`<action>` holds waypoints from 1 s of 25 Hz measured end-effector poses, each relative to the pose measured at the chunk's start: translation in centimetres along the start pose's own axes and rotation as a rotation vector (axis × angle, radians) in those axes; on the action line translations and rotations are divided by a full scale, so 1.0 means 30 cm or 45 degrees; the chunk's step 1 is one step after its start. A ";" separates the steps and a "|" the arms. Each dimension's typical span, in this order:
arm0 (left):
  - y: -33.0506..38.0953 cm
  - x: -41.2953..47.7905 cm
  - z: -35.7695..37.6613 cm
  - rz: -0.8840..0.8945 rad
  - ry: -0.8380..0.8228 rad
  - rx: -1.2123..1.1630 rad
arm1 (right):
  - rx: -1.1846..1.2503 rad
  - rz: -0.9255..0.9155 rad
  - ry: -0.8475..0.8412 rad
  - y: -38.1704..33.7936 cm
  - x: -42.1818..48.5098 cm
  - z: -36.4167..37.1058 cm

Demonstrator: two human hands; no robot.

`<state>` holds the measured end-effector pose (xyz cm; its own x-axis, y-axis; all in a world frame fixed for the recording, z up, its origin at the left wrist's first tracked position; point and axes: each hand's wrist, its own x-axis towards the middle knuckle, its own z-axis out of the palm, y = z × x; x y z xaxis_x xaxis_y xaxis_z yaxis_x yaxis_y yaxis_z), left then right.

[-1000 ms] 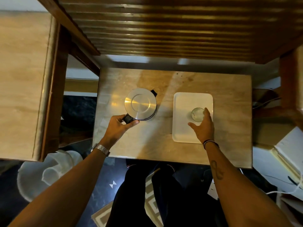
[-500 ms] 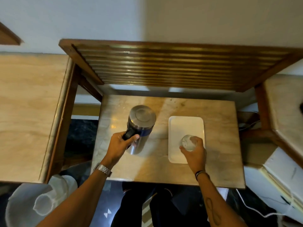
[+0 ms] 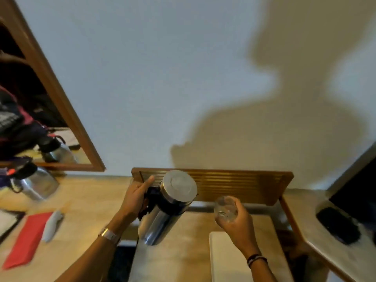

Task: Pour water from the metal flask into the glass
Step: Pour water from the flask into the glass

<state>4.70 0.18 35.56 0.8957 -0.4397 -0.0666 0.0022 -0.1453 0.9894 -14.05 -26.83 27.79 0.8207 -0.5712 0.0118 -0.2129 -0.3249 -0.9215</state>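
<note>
The metal flask (image 3: 166,206) is lifted off the low table, its silver lid facing me and its body slanting down to the left. My left hand (image 3: 136,197) grips its black handle. My right hand (image 3: 237,222) holds the clear glass (image 3: 225,208) in the air, to the right of the flask and above the white tray (image 3: 227,259). The glass and the flask are apart. The picture is blurred by motion.
A second steel flask (image 3: 35,185) stands on the left counter below a wood-framed mirror (image 3: 53,110). A red flat object (image 3: 26,239) and a white object (image 3: 51,224) lie there too. A slatted wooden shelf (image 3: 234,182) runs behind the flask. A black object (image 3: 337,224) sits at right.
Both hands rose from the low table: the left lifted the flask, the right picked the glass off the tray. My view tilted up toward the wall.
</note>
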 end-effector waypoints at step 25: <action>1.388 0.018 0.155 0.521 -0.347 1.144 | 0.264 -0.522 0.136 -0.859 -0.032 -0.364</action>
<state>3.19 -10.22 76.12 0.6212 -0.7749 0.1168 -0.7156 -0.5001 0.4877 -15.16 -26.14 55.77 0.7538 -0.5050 0.4205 0.2366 -0.3884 -0.8906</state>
